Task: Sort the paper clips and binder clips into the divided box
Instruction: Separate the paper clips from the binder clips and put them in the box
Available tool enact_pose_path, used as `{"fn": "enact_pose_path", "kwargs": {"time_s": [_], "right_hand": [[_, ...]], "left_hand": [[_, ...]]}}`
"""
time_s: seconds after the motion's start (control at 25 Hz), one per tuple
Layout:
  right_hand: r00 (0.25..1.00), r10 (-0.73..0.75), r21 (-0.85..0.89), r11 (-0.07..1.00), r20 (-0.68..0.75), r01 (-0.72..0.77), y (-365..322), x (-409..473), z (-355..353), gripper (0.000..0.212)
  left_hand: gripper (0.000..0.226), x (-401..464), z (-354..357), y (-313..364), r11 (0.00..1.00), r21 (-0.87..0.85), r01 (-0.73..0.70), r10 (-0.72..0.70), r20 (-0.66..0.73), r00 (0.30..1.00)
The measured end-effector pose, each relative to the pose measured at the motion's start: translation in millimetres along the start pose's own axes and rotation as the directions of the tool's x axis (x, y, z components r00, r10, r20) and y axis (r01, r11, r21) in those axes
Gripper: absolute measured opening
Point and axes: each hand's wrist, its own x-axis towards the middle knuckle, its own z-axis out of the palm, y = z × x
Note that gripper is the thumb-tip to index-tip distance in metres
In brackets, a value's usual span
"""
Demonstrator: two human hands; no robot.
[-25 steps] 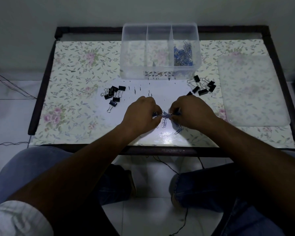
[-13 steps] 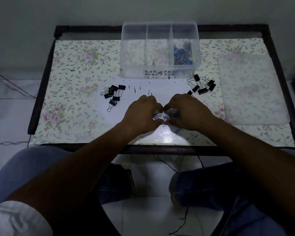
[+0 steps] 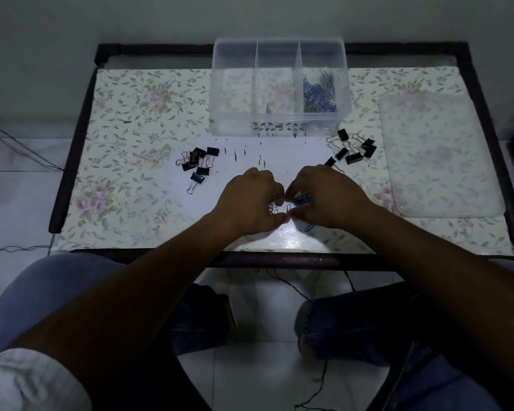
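My left hand (image 3: 251, 200) and my right hand (image 3: 327, 197) meet at the table's front middle, both closed on a small bunch of blue and silver paper clips (image 3: 300, 200). One more paper clip (image 3: 309, 227) lies on the table under my right wrist. A clear divided box (image 3: 279, 126) stands at the back; its right compartment holds a pile of paper clips (image 3: 319, 93), the other two look bare. Black binder clips lie in a left group (image 3: 198, 164) and a right group (image 3: 353, 149).
A clear plastic lid (image 3: 436, 155) lies flat on the right of the floral-covered table (image 3: 125, 173). The dark table frame (image 3: 279, 259) runs along the front edge, above my knees. Thin cables trail on the tiled floor at left.
My hands have drawn closer together, gathering the paper clips from the table into a tighter bunch between the fingers. Binder clips and box have not moved.
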Motion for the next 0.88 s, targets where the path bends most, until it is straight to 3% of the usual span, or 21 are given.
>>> {"fn": "enact_pose_path", "kwargs": {"time_s": [0.16, 0.28, 0.36, 0.44, 0.52, 0.6, 0.76, 0.88], "right_hand": [[0.999, 0.044, 0.002, 0.999, 0.003, -0.044, 4.6, 1.3, -4.5, 0.021], [0.998, 0.049, 0.013, 0.999, 0.045, -0.049, 11.5, -0.7, -14.7, 0.029], [0.997, 0.036, 0.034, 0.999, 0.074, -0.039, 16.1, -2.4, -24.6, 0.047], [0.988, 0.046, -0.04, 0.998, 0.15, -0.04, 18.4, -5.2, -29.0, 0.08], [0.978, 0.071, -0.114, 0.992, 0.197, -0.049, 19.7, -9.3, -22.7, 0.094], [0.983, 0.054, -0.086, 0.996, 0.176, -0.039, 20.0, -9.9, -13.2, 0.083], [0.992, 0.022, -0.002, 1.0, 0.128, -0.022, 19.3, -5.3, -13.6, 0.052], [0.991, 0.016, 0.012, 1.0, 0.135, -0.018, 24.1, -7.6, -23.0, 0.065]], "left_hand": [[0.011, 2.0, -7.1, -4.1, 0.999, -0.03, 0.027, -0.025, 0.068, 0.997], [0.012, 2.0, -16.6, -9.1, 0.999, -0.038, -0.002, 0.007, 0.146, 0.989], [0.018, 1.2, -21.6, -9.0, 1.0, -0.029, 0.005, -0.002, 0.097, 0.995], [0.036, 0.1, -24.1, -7.5, 0.997, -0.013, 0.081, -0.081, 0.011, 0.997], [0.058, -1.0, -21.6, -6.1, 0.986, 0.021, 0.166, -0.166, 0.038, 0.985], [0.064, -2.5, -16.2, -3.2, 0.98, 0.044, 0.193, -0.197, 0.1, 0.975], [0.035, -1.8, -12.3, 0.7, 0.984, -0.031, 0.176, -0.171, 0.113, 0.979], [0.032, -2.2, -20.5, -1.0, 0.98, -0.031, 0.196, -0.192, 0.092, 0.977]]}}
